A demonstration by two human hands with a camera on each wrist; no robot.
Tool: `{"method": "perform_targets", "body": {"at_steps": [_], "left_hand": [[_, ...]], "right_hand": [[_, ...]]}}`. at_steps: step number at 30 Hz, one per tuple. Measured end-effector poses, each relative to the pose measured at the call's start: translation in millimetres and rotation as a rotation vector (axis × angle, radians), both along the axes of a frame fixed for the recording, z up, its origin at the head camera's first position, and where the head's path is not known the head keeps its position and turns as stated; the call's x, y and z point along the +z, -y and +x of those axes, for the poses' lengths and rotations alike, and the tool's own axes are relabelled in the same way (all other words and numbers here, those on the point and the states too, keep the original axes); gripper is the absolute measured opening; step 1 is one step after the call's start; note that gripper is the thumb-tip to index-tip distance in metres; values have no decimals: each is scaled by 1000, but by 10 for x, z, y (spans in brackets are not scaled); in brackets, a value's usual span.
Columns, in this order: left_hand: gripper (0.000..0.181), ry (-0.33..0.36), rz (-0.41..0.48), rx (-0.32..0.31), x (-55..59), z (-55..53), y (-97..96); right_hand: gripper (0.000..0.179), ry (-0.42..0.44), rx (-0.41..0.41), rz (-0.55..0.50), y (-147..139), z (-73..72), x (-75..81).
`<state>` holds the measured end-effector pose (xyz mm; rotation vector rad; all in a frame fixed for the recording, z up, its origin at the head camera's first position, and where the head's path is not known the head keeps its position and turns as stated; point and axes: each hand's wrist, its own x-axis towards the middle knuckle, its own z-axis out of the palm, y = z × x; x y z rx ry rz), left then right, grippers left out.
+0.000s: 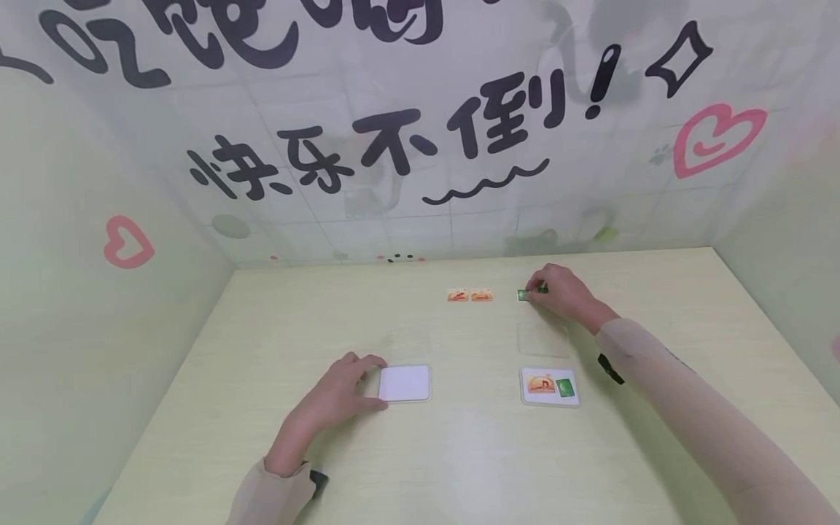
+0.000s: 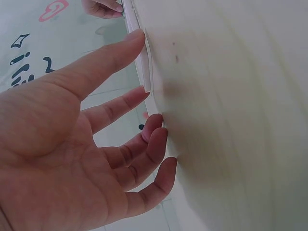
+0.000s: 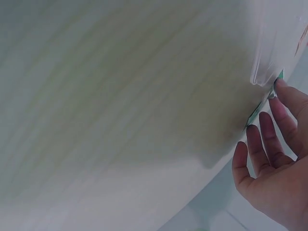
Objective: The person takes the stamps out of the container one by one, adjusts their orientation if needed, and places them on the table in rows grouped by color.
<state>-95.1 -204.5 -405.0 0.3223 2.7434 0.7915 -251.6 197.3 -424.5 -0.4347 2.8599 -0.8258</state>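
Observation:
In the head view my left hand point(image 1: 341, 390) holds a white card point(image 1: 405, 383) in a clear case by its left end, thumb and index finger at opposite edges. The left wrist view shows that hand point(image 2: 96, 130) with the other fingers loosely bent by the table. My right hand point(image 1: 561, 292), farther back, pinches a small green stamp point(image 3: 280, 76) between thumb and index finger, with the stamp tilted up. Another green stamp point(image 3: 252, 114) lies under the other fingers. Which green stamp in the head view is the pinched one, I cannot tell.
Two orange stamps point(image 1: 481, 295) lie side by side left of the right hand. Nearer, a second cased card point(image 1: 550, 399) bears an orange and a green stamp. A clear cover point(image 1: 543, 341) lies behind it, and a fainter one point(image 1: 407, 343) behind the white card. Printed walls enclose the table.

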Motion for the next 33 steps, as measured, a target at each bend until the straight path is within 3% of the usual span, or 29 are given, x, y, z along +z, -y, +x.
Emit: {"method": "perform_targets", "body": {"at_steps": [33], "left_hand": [[54, -27, -1, -28, -9, 10, 27]], "right_hand": [[13, -36, -18, -11, 3, 39, -21]]}}
